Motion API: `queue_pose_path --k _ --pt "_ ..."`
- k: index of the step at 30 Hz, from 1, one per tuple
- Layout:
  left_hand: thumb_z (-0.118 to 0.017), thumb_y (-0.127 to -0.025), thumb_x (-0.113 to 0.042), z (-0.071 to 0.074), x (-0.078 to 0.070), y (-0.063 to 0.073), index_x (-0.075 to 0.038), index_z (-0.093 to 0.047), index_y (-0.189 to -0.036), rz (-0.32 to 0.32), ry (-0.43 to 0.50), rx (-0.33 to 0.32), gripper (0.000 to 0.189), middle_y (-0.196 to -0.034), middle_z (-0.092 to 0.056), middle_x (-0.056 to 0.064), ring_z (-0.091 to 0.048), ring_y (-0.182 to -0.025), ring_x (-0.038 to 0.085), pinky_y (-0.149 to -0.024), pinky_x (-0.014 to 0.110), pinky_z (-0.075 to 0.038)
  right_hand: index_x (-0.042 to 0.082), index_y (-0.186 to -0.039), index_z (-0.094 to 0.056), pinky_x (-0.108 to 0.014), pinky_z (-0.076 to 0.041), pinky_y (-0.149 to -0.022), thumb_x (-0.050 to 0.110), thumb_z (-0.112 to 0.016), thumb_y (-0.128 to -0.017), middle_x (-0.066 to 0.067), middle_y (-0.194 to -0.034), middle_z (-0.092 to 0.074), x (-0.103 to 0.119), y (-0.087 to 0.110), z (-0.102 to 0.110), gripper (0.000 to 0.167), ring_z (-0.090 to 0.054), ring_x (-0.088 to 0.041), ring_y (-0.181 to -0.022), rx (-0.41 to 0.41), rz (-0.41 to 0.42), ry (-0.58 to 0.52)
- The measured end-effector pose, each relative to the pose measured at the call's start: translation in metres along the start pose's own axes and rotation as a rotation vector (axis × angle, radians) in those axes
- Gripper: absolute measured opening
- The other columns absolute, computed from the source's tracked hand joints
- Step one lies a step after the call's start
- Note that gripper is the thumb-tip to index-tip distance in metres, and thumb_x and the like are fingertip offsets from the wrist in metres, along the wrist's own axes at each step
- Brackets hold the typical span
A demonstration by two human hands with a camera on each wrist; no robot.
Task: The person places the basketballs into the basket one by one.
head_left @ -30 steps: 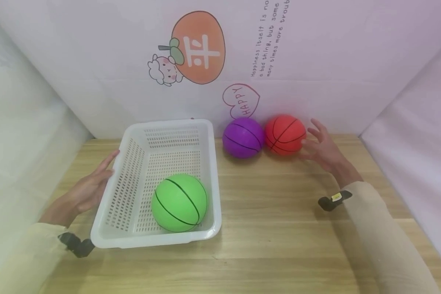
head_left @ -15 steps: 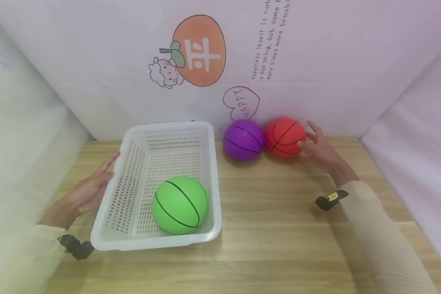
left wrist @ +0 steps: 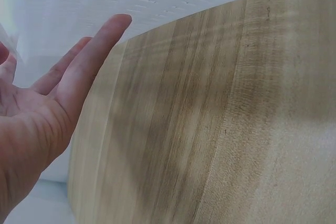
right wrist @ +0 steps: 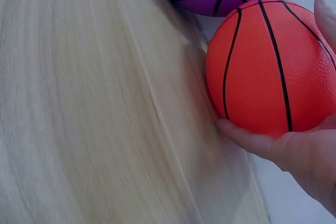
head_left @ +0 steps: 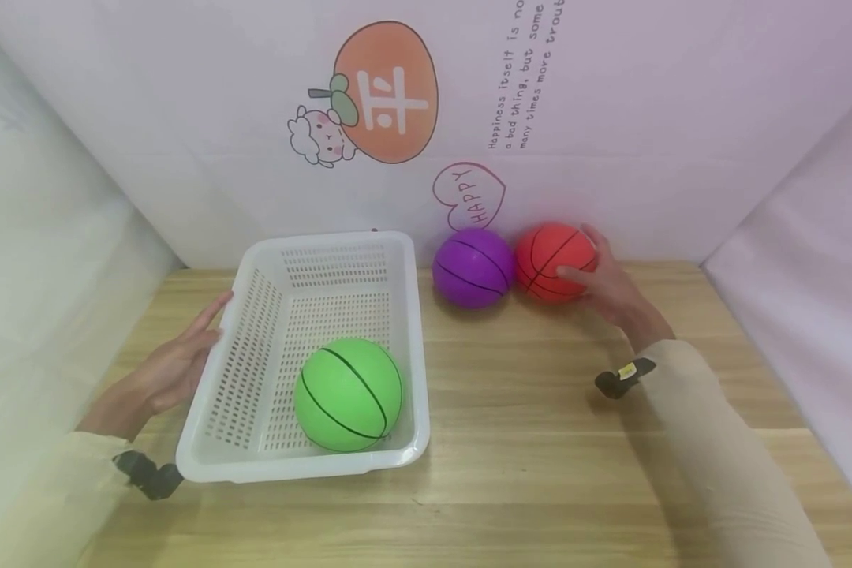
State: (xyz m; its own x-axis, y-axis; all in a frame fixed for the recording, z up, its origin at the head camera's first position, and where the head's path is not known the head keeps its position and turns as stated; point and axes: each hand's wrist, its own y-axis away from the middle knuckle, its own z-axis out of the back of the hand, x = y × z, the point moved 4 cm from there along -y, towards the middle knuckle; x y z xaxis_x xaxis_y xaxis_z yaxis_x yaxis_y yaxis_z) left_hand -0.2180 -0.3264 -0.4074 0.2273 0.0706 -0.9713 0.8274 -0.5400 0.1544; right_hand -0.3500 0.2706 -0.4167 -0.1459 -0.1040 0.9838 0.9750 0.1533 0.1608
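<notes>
In the head view, three balls, one basket and two hands are counted. The round red rubbery basketball (head_left: 545, 259) is set at the far edge of the pale wood-grain surface (head_left: 511, 442), before an upright white printed sheet (head_left: 206, 102); just beside it is seen the round purple rubbery basketball (head_left: 472, 270). By the right hand (head_left: 607, 284) the red ball is held at its right side, with the digits curled round it. Being a sphere, it is given no long axis; its most visible black seam is run from upper right to lower left. The rectangular white perforated plastic basket (head_left: 298, 468) is placed on the left, its long axis apparently directed away from the person. Inside it, in the near right corner, the round green rubbery basketball (head_left: 348, 394) is contained. The basket's left rim is touched by the left hand (head_left: 170, 375), whose fingers are extended and by which nothing is gripped.

In the left wrist view, the left hand is shown with straightened fingers beside the basket's slotted wall.

In the right wrist view, the red ball is bordered by one digit along its lower edge and by another at upper right; its seams are seen running roughly top to bottom. The purple ball is partly shown above.
</notes>
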Motion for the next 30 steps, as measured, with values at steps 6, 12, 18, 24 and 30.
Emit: queue_pose_path --k 6,12,18,24,30 --pt "-0.024 -0.113 -0.021 0.002 0.001 -0.001 -0.042 0.008 -0.159 0.005 -0.015 -0.017 0.060 -0.145 -0.041 -0.007 -0.056 -0.123 0.016 -0.092 0.046 -0.051 0.031 -0.161 0.004 -0.051 -0.035 -0.110 0.010 -0.072 -0.093 -0.015 -0.164 -0.006 -0.001 -0.004 -0.004 0.104 -0.019 -0.038 -0.145 -0.035 0.022 0.044" --pt "-0.025 -0.113 -0.022 0.003 0.003 -0.002 -0.042 0.007 -0.159 0.015 -0.054 -0.038 0.060 -0.154 -0.033 0.002 -0.055 -0.124 0.015 -0.092 0.046 -0.051 0.033 -0.161 0.001 -0.052 -0.036 -0.109 0.012 -0.074 -0.092 -0.015 -0.163 -0.008 -0.004 -0.006 -0.003 0.104 -0.020 -0.039 -0.144 -0.047 0.015 0.038" --pt "-0.023 -0.113 -0.022 0.002 0.003 0.000 -0.041 0.010 -0.159 0.019 -0.067 -0.036 0.060 -0.143 -0.042 -0.010 -0.055 -0.123 0.013 -0.092 0.045 -0.051 0.031 -0.161 -0.002 -0.052 -0.036 -0.110 0.013 -0.075 -0.091 -0.015 -0.162 -0.012 -0.007 -0.005 -0.001 0.102 -0.022 -0.037 -0.143 -0.071 0.043 0.051" --pt "-0.023 -0.112 -0.020 0.001 0.003 -0.001 -0.041 0.009 -0.159 0.003 -0.048 -0.020 0.060 -0.142 -0.044 -0.011 -0.056 -0.123 0.014 -0.091 0.045 -0.052 0.026 -0.162 -0.004 -0.052 -0.034 -0.111 0.011 -0.073 -0.092 -0.015 -0.161 -0.014 -0.009 -0.005 0.001 0.099 -0.023 -0.037 -0.143 -0.098 0.085 0.057" --pt "-0.022 -0.113 -0.020 0.002 0.002 -0.001 -0.041 0.008 -0.159 -0.006 -0.027 -0.007 0.059 -0.143 -0.043 -0.012 -0.055 -0.124 0.014 -0.092 0.044 -0.052 0.024 -0.162 -0.004 -0.051 -0.034 -0.111 0.013 -0.072 -0.093 -0.012 -0.161 -0.015 -0.011 -0.007 0.006 0.097 -0.023 -0.035 -0.143 -0.124 0.094 0.073"
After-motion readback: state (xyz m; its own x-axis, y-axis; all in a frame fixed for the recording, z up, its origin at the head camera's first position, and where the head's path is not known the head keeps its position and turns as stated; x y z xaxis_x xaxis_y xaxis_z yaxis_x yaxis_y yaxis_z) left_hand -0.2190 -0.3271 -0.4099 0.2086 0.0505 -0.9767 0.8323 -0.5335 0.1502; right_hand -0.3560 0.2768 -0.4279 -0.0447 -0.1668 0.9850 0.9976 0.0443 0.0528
